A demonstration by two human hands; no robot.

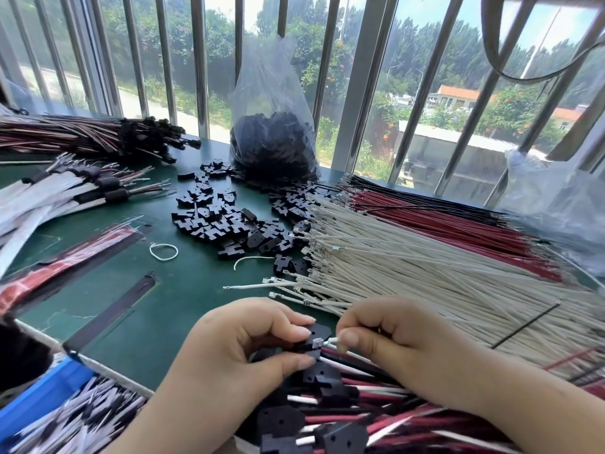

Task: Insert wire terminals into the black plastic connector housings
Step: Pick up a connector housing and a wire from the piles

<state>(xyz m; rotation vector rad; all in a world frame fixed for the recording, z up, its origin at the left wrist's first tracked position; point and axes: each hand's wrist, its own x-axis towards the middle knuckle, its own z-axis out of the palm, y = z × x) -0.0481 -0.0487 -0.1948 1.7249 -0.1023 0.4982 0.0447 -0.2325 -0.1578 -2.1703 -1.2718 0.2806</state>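
My left hand (pixel 244 342) pinches a black plastic connector housing (pixel 317 332) between thumb and fingers, low in the middle of the view. My right hand (pixel 389 339) pinches a white wire (pixel 330 341) just behind its metal terminal (pixel 317 343). The terminal's tip sits at the housing's edge; how deep it is I cannot tell. Loose black housings (pixel 226 221) lie scattered on the green table. A broad fan of white terminal wires (pixel 425 270) lies to the right.
Red and black wires (pixel 435 214) lie behind the white ones. A clear bag of housings (pixel 271 139) stands by the window bars. Finished assemblies (pixel 343 417) pile up below my hands. Bundled cables (pixel 82 188) lie at left, with a blue tray (pixel 42 398) at bottom left.
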